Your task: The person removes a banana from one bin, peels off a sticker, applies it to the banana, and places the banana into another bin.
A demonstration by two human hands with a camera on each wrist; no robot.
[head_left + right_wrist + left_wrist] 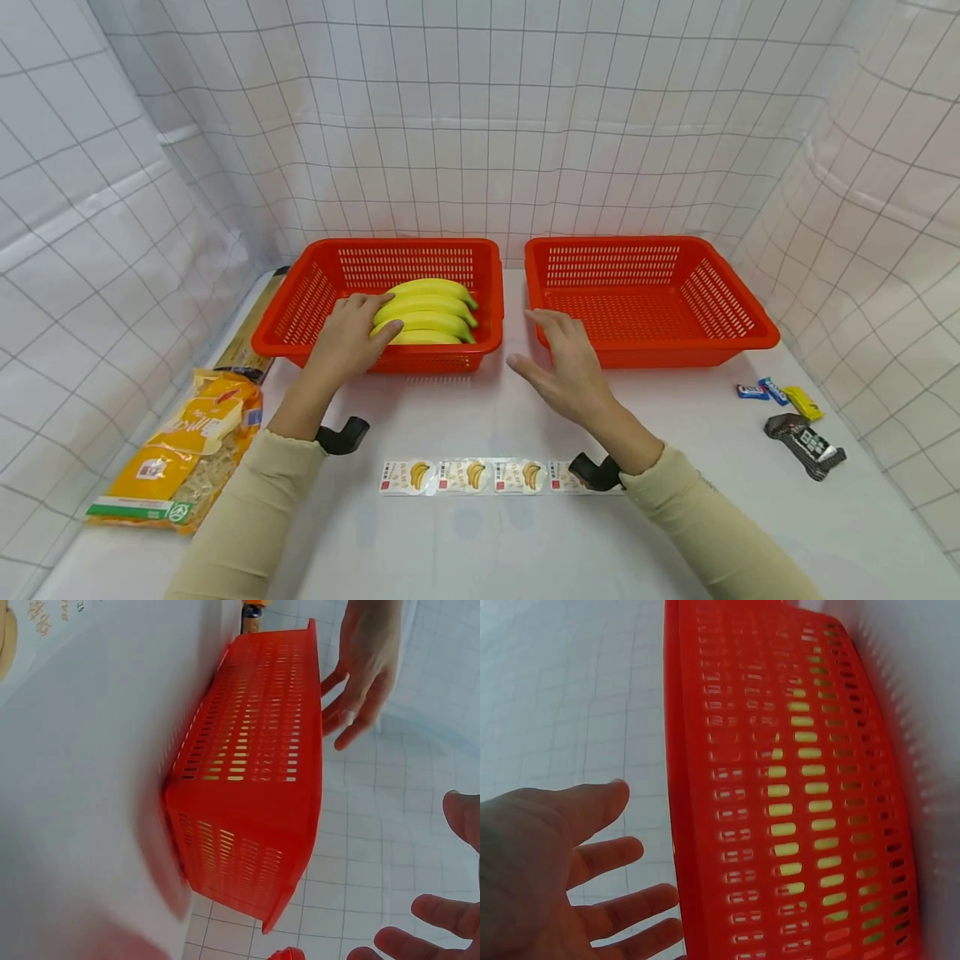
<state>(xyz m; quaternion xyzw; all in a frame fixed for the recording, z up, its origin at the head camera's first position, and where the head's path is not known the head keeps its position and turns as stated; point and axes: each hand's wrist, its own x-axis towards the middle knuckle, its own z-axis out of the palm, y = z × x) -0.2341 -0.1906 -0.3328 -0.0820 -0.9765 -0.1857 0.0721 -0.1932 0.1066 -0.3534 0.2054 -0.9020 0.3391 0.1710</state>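
Observation:
A bunch of yellow bananas (429,312) lies in the left red basket (322,287). My left hand (351,333) hovers over that basket's near rim with straight, spread fingers reaching the bananas' left ends and holding nothing. In the left wrist view the left hand (577,862) is open beside the basket wall (727,787), with the bananas (810,825) showing through the slots. My right hand (564,362) is open above the table at the near left corner of the right red basket (720,333), which holds nothing. The right wrist view shows the left basket (255,787) and the left hand (364,667) above its rim.
A strip of banana-labelled cups (465,477) lies near the front edge between my arms. An orange food bag (180,450) and a long pasta pack (251,333) lie at left. Small candy bars (780,393) and a black wrapper (806,437) lie at right. Gridded white walls surround the table.

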